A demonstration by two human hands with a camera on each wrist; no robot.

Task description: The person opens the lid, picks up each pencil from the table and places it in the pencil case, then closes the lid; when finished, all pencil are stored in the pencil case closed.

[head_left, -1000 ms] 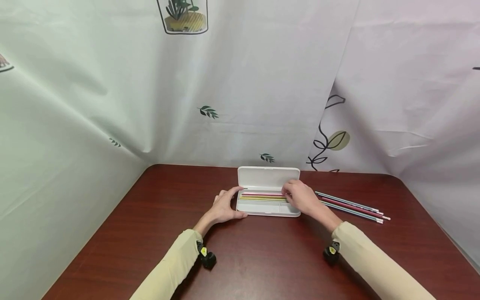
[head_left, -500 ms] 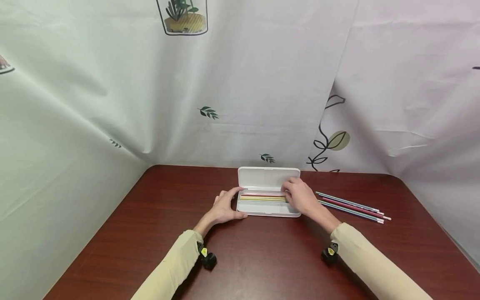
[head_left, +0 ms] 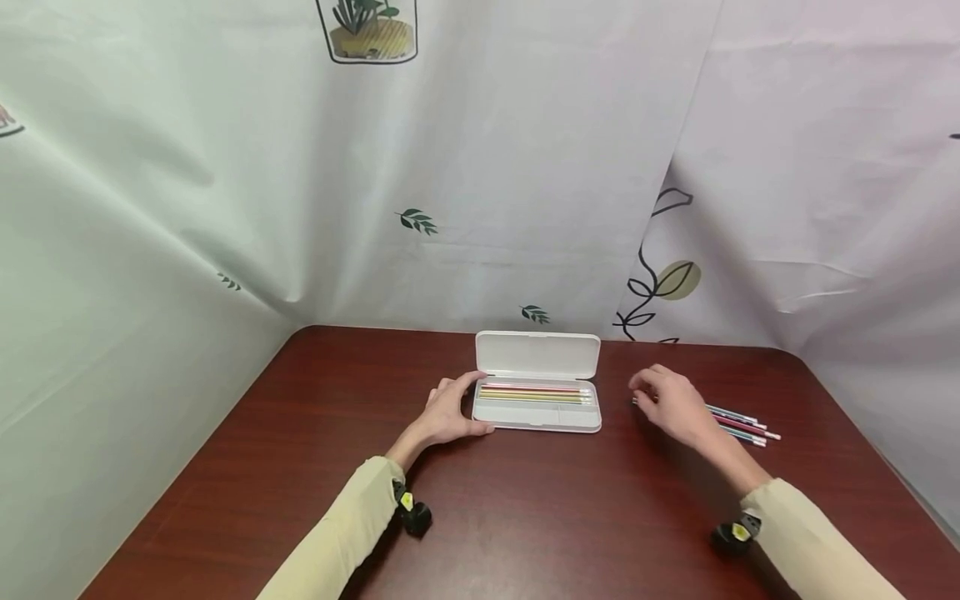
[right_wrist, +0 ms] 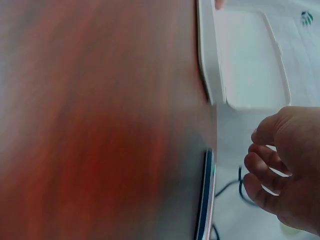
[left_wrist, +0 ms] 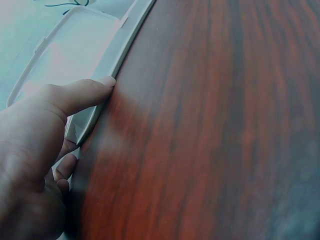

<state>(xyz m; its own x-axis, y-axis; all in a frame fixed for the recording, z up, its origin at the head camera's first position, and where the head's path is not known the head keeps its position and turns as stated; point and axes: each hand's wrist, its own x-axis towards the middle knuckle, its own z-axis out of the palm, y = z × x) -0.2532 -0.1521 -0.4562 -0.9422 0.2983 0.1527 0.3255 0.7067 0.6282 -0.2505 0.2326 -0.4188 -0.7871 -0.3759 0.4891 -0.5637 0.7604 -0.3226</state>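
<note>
While some pencils (head_left: 528, 397) lie in the case (head_left: 525, 414), loose pencils (head_left: 738, 425) remain toward the table's (head_left: 540, 500) far-right corner; left hand (head_left: 447, 415) grips case, right hand (head_left: 675, 406) looks empty, relaxed.

The right wrist view shows a dim, seemingly blurred tabletop (right_wrist: 100, 100).

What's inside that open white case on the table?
Inside the white case, pencils, yellow and reddish, lie lengthwise near the hinged lid, pale ends to the right. Whatever is directly beneath them is covered.
</note>
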